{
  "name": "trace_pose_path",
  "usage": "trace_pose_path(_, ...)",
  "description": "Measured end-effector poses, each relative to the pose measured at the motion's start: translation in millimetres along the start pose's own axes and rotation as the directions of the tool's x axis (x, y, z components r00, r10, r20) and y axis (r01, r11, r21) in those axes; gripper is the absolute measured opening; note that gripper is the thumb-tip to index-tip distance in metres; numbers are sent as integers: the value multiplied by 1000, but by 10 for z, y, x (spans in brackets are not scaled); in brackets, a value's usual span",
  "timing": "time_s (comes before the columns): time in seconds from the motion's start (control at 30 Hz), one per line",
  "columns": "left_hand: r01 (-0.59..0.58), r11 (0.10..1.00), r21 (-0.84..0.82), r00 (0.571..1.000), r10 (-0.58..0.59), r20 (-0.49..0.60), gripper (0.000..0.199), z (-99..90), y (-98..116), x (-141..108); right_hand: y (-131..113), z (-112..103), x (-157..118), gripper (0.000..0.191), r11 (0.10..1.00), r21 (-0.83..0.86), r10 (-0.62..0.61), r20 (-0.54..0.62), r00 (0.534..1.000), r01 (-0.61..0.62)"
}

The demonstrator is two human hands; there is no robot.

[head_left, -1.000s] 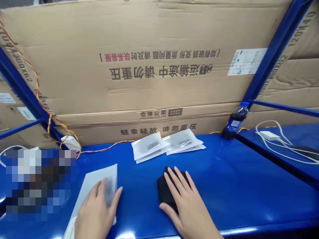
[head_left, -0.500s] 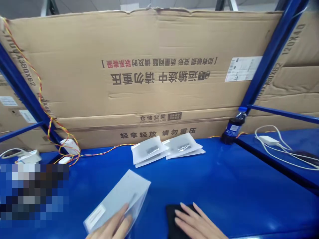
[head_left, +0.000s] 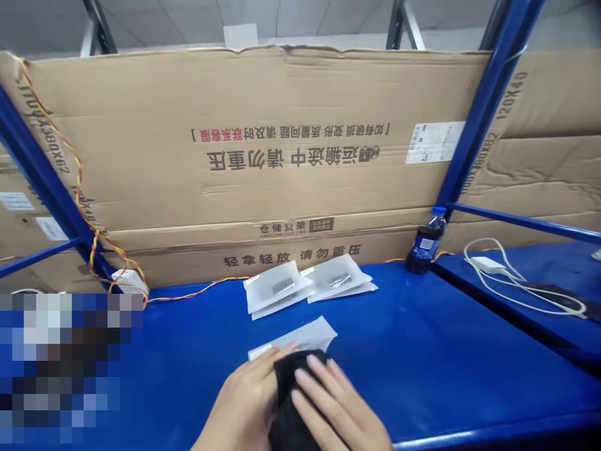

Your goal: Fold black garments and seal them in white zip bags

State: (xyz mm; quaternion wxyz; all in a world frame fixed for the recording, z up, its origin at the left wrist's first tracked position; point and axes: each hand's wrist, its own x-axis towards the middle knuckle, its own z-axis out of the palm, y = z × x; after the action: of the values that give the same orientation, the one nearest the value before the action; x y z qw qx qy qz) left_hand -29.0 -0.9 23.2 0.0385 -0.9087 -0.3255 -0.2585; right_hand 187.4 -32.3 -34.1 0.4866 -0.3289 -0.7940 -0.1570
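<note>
A frosted plastic bag with a white label at its left end is in my left hand. The fingers of that hand are partly hidden behind a black folded cloth-like piece. My right hand grips the black piece, its fingers lying over the front of it. The two hands are close together, with the black piece between them and in front of the bag. Whether any of it is inside the bag cannot be seen.
Several frosted packets with dark contents lie by the cardboard wall. A dark drink bottle stands at the right post. White cables lie on the right shelf; a yellow-red wire runs down the left.
My right hand has lifted the black piece off the blue surface and brought it left to the bag. My left hand has moved right with the bag. The view has tilted slightly upward.
</note>
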Motion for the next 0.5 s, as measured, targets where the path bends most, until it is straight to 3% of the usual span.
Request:
trace_pose_path(0.1,37,995,-95,999,-41,-33,81,23,-1,-28,75,39,203,34,966,-34,-253,59,966,255)
trace_pose_path(0.2,64,992,-111,993,-74,-90,90,80,-24,-94,165,116,232,36,960,-45,-275,48,960,278)
trace_pose_path(0.27,62,993,-104,991,-74,-110,98,117,-23,-118,167,244,193,34,966,-67,-241,91,966,248)
trace_pose_path(0.4,35,998,-62,998,-38,-49,106,134,26,-75,48,618,138,34,971,-222,-44,215,976,92)
trace_pose_path(0.5,-3,997,-71,1000,3,-8,106,97,63,5,-40,870,190,37,963,-266,122,318,940,-35)
